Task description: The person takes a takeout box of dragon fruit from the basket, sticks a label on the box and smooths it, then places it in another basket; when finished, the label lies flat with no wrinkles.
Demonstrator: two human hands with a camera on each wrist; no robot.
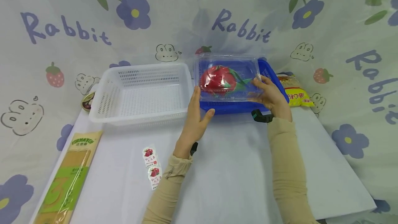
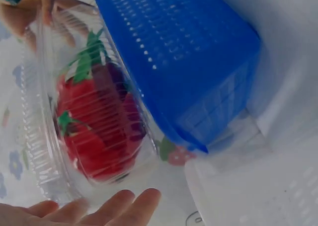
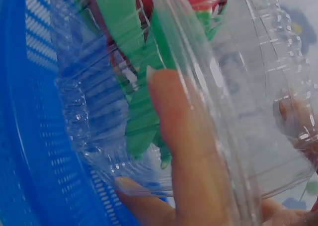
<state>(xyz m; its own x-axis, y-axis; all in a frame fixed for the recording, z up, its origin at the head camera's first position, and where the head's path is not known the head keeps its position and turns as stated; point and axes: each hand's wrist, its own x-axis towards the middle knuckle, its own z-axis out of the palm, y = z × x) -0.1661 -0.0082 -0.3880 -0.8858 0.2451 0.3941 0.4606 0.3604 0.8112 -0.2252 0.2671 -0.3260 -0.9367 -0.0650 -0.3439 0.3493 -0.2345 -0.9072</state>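
A clear plastic lidded box is held up in front of the blue basket. Inside lies a red dragon fruit with green leafy tips. At the box's right end my right hand grips it, thumb on the near face and other fingers around the end. My left hand is at the opposite end, fingers fairly straight, fingertips at the box's lower left edge. In the left wrist view its fingers lie close beside the plastic; firm contact is hard to tell.
A white basket stands left of the blue one. Two dragon fruit stickers lie on the white tabletop. A noodle packet lies along the left edge. A yellow bag sits behind right, a round tin behind left.
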